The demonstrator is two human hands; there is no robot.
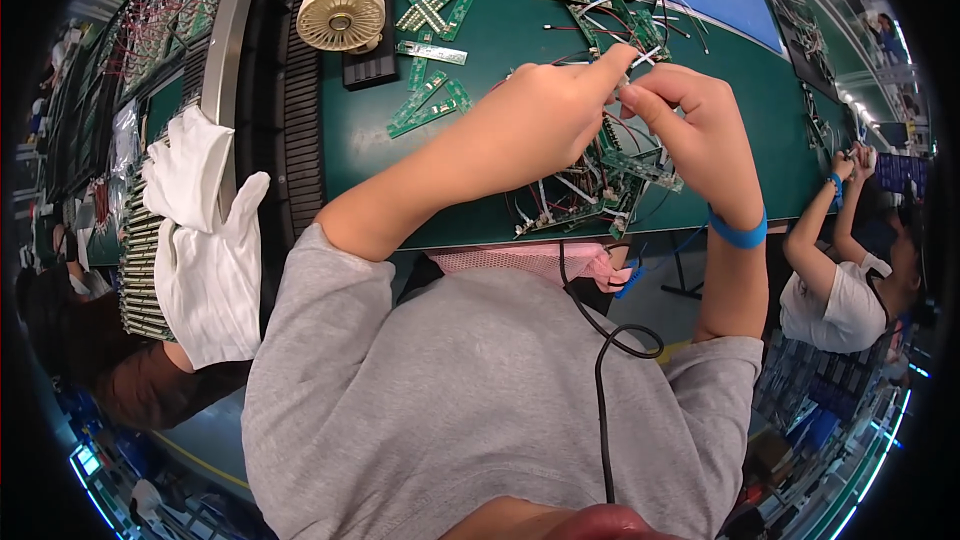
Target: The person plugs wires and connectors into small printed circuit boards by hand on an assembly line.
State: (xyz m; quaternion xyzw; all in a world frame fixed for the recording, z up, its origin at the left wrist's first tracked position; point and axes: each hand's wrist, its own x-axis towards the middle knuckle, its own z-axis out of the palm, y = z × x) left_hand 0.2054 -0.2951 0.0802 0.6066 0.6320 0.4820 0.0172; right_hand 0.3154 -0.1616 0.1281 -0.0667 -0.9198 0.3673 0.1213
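Both hands meet over a heap of green circuit boards with wires [600,195] on the right part of the green table. My left hand [565,105] is closed, its fingertips pinched close to my right thumb. My right hand [695,120] is closed too, thumb against forefinger, with a blue band [738,230] around its wrist. At the meeting fingertips a thin white piece [646,57] shows; the fingers hide most of whatever they grip. Red, black and white wires [605,8] spread from the boards just beyond my hands.
Loose circuit boards [425,105] lie left of my hands, near a cream fan [341,16] on a black block. White gloves [205,240] are at the left, by a black rack [290,110]. A black cable [600,380] hangs before my shirt. Another person [840,280] works at the right.
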